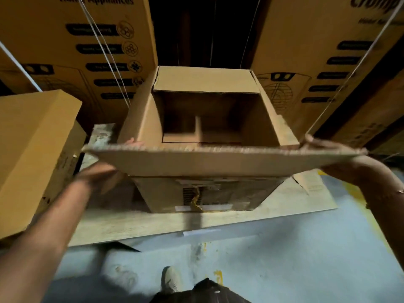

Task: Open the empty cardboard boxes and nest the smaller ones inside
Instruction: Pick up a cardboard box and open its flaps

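Blur on left hand (98, 174), box flap (218, 162) covering right hand (323, 146) partly

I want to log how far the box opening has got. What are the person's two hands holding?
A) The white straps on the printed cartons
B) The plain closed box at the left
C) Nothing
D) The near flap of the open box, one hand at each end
D: the left hand and the right hand grip opposite ends of the near flap of the open box.
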